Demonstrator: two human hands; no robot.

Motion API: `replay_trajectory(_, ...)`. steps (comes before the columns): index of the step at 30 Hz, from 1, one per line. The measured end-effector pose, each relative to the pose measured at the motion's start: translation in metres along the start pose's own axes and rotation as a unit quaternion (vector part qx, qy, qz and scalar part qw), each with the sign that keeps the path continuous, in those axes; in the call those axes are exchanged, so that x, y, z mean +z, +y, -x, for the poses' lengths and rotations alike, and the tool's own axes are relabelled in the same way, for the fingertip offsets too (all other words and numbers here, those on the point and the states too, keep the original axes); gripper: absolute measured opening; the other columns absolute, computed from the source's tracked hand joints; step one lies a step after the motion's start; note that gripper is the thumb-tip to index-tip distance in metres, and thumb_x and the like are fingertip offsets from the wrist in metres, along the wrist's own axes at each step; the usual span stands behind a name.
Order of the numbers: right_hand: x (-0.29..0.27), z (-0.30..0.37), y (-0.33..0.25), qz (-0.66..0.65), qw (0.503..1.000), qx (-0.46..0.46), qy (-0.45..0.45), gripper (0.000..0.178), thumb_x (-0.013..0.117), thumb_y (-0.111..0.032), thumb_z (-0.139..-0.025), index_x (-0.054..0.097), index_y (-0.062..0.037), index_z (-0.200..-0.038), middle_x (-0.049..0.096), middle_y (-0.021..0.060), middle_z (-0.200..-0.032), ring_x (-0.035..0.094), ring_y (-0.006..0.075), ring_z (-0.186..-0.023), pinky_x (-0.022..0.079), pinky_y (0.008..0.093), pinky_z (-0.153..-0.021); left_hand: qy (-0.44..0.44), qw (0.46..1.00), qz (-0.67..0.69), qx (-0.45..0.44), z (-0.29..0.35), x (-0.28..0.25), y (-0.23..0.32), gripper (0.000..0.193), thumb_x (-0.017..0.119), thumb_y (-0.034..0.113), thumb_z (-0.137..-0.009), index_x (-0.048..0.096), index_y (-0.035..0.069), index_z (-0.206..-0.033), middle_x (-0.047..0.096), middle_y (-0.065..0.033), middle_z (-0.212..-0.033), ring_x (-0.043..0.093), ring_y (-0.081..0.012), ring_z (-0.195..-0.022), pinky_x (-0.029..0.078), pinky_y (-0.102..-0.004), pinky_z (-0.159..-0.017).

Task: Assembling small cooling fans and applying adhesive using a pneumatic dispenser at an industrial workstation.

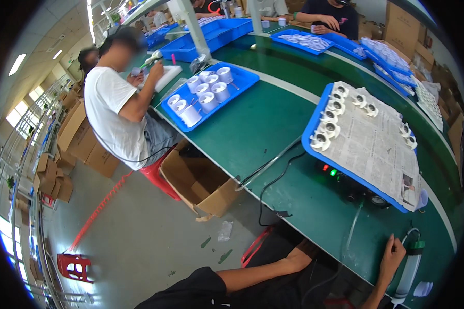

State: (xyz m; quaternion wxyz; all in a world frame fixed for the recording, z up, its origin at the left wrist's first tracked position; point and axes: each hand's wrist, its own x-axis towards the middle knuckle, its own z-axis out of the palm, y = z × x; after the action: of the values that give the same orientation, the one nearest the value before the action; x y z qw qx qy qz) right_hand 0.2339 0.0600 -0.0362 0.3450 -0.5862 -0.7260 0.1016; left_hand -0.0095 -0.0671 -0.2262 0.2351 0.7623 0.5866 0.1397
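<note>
My left hand [303, 251] is at the table's near edge, its fingers lost in the dark there. On the green tabletop my right hand [392, 253] lies with fingers curled together; anything inside them is hidden. Just right of it is a clear syringe [410, 269] with a green top and a thin hose. Beyond my hands stands a blue tray [310, 135] lined with newspaper [368, 141], carrying several white finned parts [329, 129] with dark round centres. A dark device with a gauge [379, 200] and red and green lights sits under the tray's near side.
A blue tray [248, 80] of white cups stands farther left. Near it a person in a white shirt [108, 110] works seated. An open cardboard box [221, 198] is below the table edge. A black cable [263, 198] hangs over that edge. More blue trays [301, 42] line the far side.
</note>
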Motion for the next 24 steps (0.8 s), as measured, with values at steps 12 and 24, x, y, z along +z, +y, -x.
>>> replay_trajectory(12, -0.006, 0.000, -0.022, -0.041, 0.999, 0.007, -0.006, 0.044, 0.059, -0.012, -0.097, 0.029, 0.0006, -0.067, 0.024, 0.0064, -0.059, 0.022, 0.0130, -0.056, 0.019, 0.0364, -0.051, -0.125, 0.969, -0.190, -0.094, -0.021, 0.015, 0.000, 0.047, 0.046, 0.016, -0.096, 0.049, 0.005, -0.141, 0.044, -0.0144, -0.149, 0.038, -0.0299, -0.139, 0.027, -0.0451, -0.116)
replay_trajectory(24, -0.009, -0.004, -0.043, -0.045, 0.999, 0.015, 0.001, 0.038, 0.065, -0.009, -0.092, 0.042, 0.0049, -0.065, 0.036, 0.0136, -0.056, 0.031, 0.0199, -0.048, 0.027, 0.0364, -0.048, -0.061, 0.996, -0.030, -0.051, 0.010, -0.080, 0.011, 0.041, 0.063, 0.020, -0.082, 0.061, 0.005, -0.120, 0.061, -0.0158, -0.122, 0.056, -0.0350, -0.117, 0.040, -0.0477, -0.103)
